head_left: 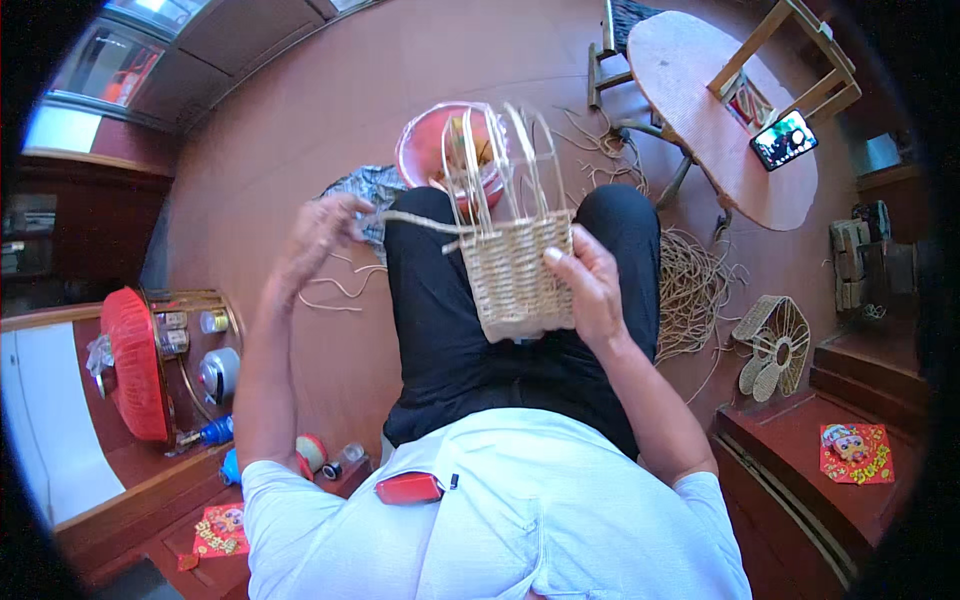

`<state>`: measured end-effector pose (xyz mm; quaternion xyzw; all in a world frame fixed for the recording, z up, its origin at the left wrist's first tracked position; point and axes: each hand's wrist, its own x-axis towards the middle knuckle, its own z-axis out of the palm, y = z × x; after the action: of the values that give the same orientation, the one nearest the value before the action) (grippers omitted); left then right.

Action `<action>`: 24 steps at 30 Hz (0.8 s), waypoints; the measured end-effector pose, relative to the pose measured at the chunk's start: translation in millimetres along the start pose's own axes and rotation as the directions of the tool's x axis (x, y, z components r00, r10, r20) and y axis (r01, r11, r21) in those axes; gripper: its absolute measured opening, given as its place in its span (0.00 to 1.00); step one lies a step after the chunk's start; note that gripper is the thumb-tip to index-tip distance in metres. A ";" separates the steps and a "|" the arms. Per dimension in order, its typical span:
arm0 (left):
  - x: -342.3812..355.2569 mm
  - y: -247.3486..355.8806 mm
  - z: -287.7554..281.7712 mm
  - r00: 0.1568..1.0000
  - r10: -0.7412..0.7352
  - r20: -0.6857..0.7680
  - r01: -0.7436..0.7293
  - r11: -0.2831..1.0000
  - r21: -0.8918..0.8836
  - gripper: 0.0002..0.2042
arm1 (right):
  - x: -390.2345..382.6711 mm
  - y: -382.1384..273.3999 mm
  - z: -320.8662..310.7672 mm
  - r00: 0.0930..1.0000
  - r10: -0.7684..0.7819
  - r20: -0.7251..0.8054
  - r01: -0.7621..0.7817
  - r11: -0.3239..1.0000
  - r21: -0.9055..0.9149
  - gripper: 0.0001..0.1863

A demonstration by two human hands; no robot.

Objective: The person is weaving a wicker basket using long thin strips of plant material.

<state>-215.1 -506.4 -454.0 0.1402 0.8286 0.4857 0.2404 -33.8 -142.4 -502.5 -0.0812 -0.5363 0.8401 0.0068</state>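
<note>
A small woven basket (518, 280) of pale straw-coloured cord rests over my lap, its bare upright stakes looping up above the woven wall. My right hand (592, 285) grips its right side, thumb across the front and fingers behind. From the basket's upper left edge a pale weaving strand (420, 219) runs out to my left hand (325, 235), whose fingers are pinched on the strand's end. That hand is slightly blurred. Beyond the stakes, a pink plastic basin (425, 140) stands on the floor with colourful things inside, partly hidden by the basket.
Coiled cord (695, 295) lies in a heap right of my knees, near a woven fan-shaped piece (778, 345). A round table (690, 90) at the far right carries a phone (784, 140). Left stand a shelf and a red mesh cover (135, 365). Loose strands (345, 290) lie on the floor.
</note>
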 end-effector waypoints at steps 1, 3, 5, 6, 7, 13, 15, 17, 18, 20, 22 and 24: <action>-4.7 -1.7 17.6 0.993 0.081 0.091 -0.075 0.995 -0.065 0.25 | -10.9 12.1 -5.0 0.999 0.040 0.003 -0.040 0.999 -0.026 0.15; -20.0 6.1 61.7 0.974 0.155 0.166 -0.131 0.981 -0.143 0.26 | -28.4 20.0 -5.8 0.998 0.063 0.012 -0.062 0.996 -0.060 0.14; -37.1 34.0 101.5 0.995 0.061 0.080 -0.058 0.998 -0.040 0.26 | -37.1 13.7 -4.3 0.999 0.031 -0.020 -0.032 0.999 -0.036 0.14; -38.4 40.8 111.4 0.996 0.055 0.069 -0.052 0.997 -0.050 0.26 | -40.2 9.0 -6.8 0.999 0.045 -0.005 -0.045 0.998 -0.038 0.14; -38.4 46.2 118.4 0.983 0.179 0.035 -0.180 0.984 0.015 0.24 | -42.0 7.4 -7.3 0.999 0.053 0.007 -0.052 0.998 -0.047 0.14; -44.4 55.7 139.2 0.995 0.099 0.031 -0.096 0.991 -0.091 0.13 | -48.8 -0.2 -0.7 1.000 0.021 -0.015 -0.024 0.979 -0.202 0.15; -49.5 61.7 142.4 0.967 0.242 -0.082 -0.237 0.969 0.072 0.09 | -58.0 -18.1 10.7 0.956 -0.251 -0.156 0.060 0.681 -0.730 0.18; -52.9 65.1 146.4 0.942 0.301 -0.151 -0.282 0.950 0.135 0.08 | -55.9 -29.7 8.4 0.869 -0.495 0.012 0.204 0.337 -0.919 0.21; -54.5 66.6 148.5 0.910 0.361 -0.203 -0.321 0.925 0.204 0.07 | -53.8 -32.8 8.6 0.833 -0.547 0.085 0.280 0.283 -0.918 0.20; -56.9 70.3 151.6 0.898 0.374 -0.230 -0.320 0.917 0.238 0.06 | -42.7 -35.0 13.6 0.739 -0.633 0.230 0.415 0.159 -0.896 0.15; -58.6 71.7 154.1 0.887 0.388 -0.251 -0.320 0.907 0.274 0.06 | -32.3 -36.1 22.8 0.785 -0.568 0.247 0.421 0.196 -0.886 0.14; -61.0 72.7 154.2 0.847 0.433 -0.308 -0.336 0.885 0.321 0.05 | -19.4 -41.0 35.4 0.814 -0.497 0.302 0.443 0.196 -0.875 0.13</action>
<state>-81.2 -385.5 -438.2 0.2398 0.8688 0.4310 -0.0438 -22.9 -158.8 -448.4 0.0765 -0.9065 0.3468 0.2283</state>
